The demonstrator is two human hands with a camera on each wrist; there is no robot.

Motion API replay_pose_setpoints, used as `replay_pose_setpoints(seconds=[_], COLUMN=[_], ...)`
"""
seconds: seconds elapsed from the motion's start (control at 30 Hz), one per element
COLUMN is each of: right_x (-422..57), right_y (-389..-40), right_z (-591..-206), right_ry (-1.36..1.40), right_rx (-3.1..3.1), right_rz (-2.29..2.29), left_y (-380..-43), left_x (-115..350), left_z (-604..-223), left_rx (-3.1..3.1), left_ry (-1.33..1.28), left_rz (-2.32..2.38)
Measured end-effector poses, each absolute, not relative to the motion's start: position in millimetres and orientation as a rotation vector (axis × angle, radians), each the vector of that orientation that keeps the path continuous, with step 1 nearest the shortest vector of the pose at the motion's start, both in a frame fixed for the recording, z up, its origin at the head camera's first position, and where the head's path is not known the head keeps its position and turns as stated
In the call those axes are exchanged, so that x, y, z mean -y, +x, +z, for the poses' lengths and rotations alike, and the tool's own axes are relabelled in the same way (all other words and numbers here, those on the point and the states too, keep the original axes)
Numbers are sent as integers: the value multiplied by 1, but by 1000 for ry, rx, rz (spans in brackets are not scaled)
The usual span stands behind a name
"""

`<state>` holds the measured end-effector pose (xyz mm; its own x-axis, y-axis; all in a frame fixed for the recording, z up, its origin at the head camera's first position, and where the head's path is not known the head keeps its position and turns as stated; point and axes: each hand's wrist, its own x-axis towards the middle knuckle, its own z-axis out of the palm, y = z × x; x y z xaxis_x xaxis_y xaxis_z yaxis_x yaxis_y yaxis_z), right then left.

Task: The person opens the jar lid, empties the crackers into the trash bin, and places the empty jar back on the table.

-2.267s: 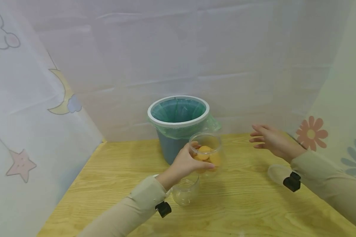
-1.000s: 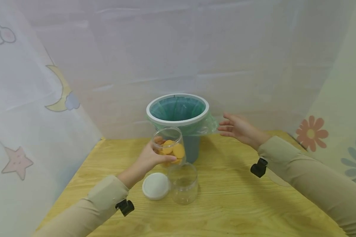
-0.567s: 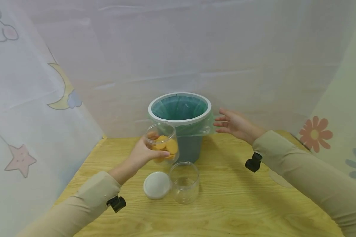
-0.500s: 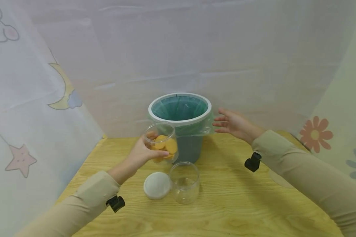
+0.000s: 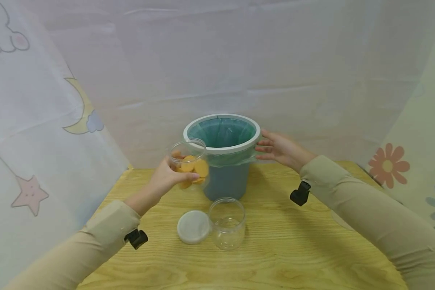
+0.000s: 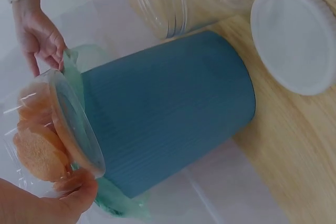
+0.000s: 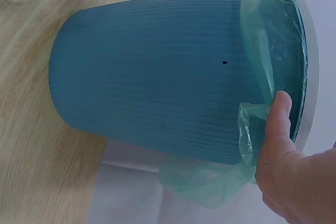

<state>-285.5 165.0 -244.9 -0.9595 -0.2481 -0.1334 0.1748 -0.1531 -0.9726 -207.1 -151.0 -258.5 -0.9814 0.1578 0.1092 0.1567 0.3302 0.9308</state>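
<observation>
My left hand (image 5: 161, 179) grips a clear plastic jar (image 5: 193, 147) above the table, fingers behind it and thumb along its side. Inside are several orange round biscuits (image 5: 201, 168). The jar is lidless and stands just left of the bin (image 5: 226, 181), which is blue-grey with a white rim. A green bag (image 7: 262, 40) lines the bin and hangs over its edge. My right hand (image 5: 282, 149) is at the bin's right side, its fingers loosely extended. In the right wrist view its thumb lies at the bag near the rim; whether it presses cannot be told.
A second clear jar (image 5: 227, 227) stands upright on the wooden table (image 5: 275, 249), in front of the bin. Beside it lies a white lid (image 5: 193, 227). A pale disc (image 5: 342, 221) is partly hidden by the right sleeve. Printed cloth (image 5: 159, 72) hangs behind the table.
The left hand has carried the jar of biscuits leftward and up beside the bin. My right hand has come in from the right to the bin's rim. The second jar and lid stay put.
</observation>
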Motion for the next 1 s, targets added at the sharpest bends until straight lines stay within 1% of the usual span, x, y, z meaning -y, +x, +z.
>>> replay_pose_setpoints(seconds=[0.47,1.0], right_x=[-158,-162], right_y=[-301,-325], right_z=[-240,-231], right_ry=[-69,161], right_rx=[-1746,-1741], right_rz=[-2204,-2210], left_y=[-213,-222], left_x=[163,174], left_z=[-247,-239], left_rx=[-2591,-2642], left_ry=[296,250], left_rz=[1741,1660])
